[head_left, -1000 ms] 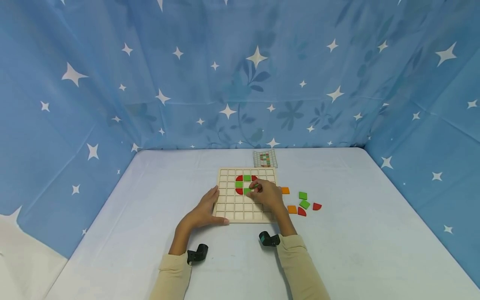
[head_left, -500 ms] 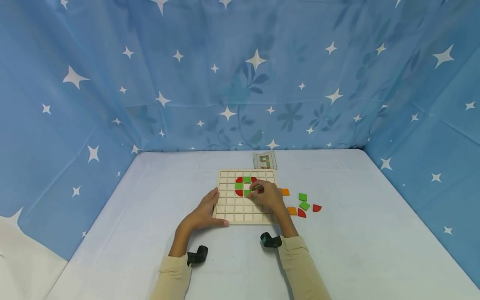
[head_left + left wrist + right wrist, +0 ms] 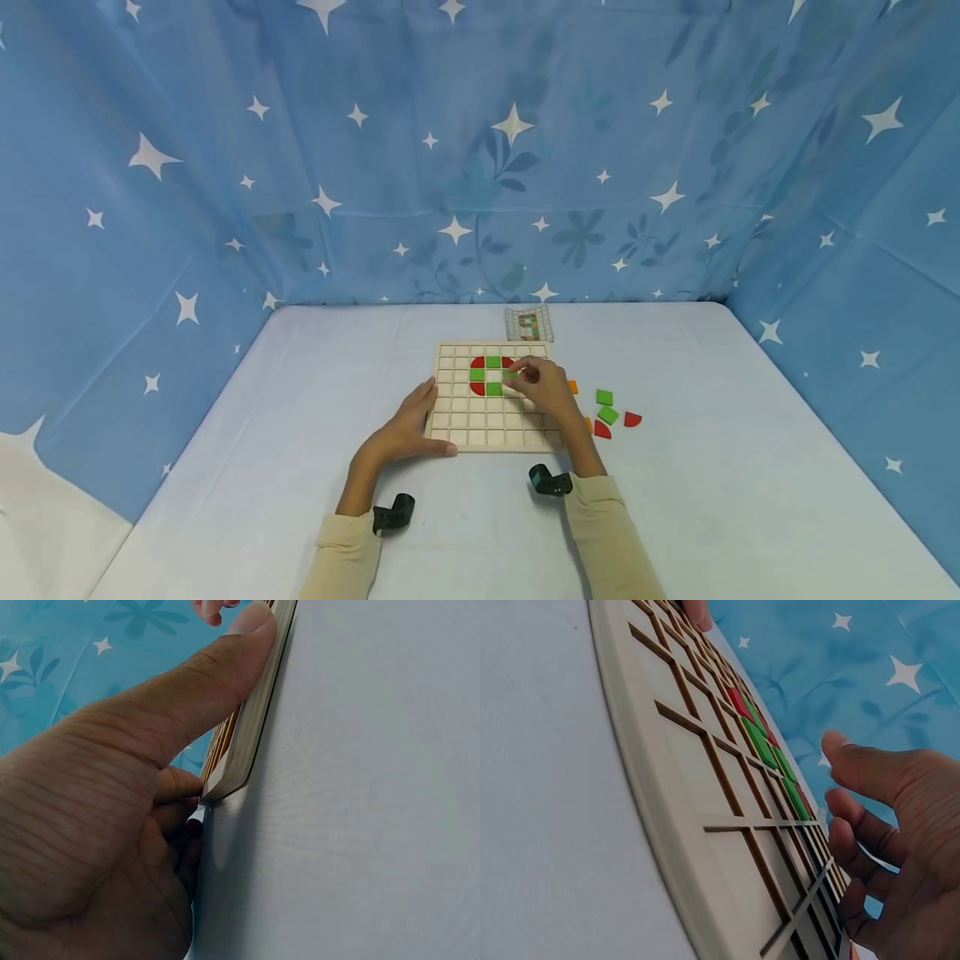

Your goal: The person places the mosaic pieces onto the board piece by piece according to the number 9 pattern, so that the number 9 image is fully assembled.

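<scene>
A square wooden grid board lies on the white table. On it sits a ring of tiles: green squares such as one tile at the top, with red quarter-rounds such as one at the corners. My left hand holds the board's near left corner, thumb along the front edge and fingers against the left side. Over the ring's right side is my right hand, fingertips close to a green tile. In the right wrist view its thumb and fingers stand apart with nothing between them.
Right of the board lie loose green squares, red quarter-rounds and orange squares, the latter partly behind the right hand and arm. A pattern card lies behind the board. Blue star-printed curtains enclose the table.
My right hand has drawn slightly to the right, its fingertips coming away from the green tile on the ring's right side. My left hand stays at the board's corner.
</scene>
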A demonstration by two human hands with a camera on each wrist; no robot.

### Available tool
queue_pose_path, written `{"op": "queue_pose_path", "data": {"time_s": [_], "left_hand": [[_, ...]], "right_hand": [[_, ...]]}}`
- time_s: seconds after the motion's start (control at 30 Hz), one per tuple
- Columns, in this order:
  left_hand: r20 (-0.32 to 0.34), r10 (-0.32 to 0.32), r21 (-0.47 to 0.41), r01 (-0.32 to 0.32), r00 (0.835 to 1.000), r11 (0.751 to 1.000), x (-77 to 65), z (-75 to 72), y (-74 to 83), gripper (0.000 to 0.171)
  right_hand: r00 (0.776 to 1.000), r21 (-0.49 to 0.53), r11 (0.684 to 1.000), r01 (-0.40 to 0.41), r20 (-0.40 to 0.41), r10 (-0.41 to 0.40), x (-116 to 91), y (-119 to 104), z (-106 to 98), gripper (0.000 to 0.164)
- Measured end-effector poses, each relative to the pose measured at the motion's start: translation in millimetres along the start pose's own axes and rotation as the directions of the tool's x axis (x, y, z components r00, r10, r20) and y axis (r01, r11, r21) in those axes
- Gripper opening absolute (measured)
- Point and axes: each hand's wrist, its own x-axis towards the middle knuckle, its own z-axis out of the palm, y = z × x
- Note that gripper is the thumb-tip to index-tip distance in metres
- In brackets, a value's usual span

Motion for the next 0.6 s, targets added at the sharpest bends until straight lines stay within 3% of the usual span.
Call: {"op": "queue_pose_path", "data": {"time_s": [0.33,0.6], "left_hand": [[-0.012,0.002,0.017,-0.002,1.000,1.000,0.3,1.6,-1.2,0.116],[-0.002,0.009,0.014,-0.009,1.000,1.000,0.6,0.6,-2.2,0.116]], "right_hand": [[0.997,-0.006,1.000,0.018,-0.073,-0.019,-3.1,3.6,-10.5,0.021],[0.991,-0.090,0.995,-0.035,-0.135,0.022,-7.4,9.5,-28.7,0.020]]}}
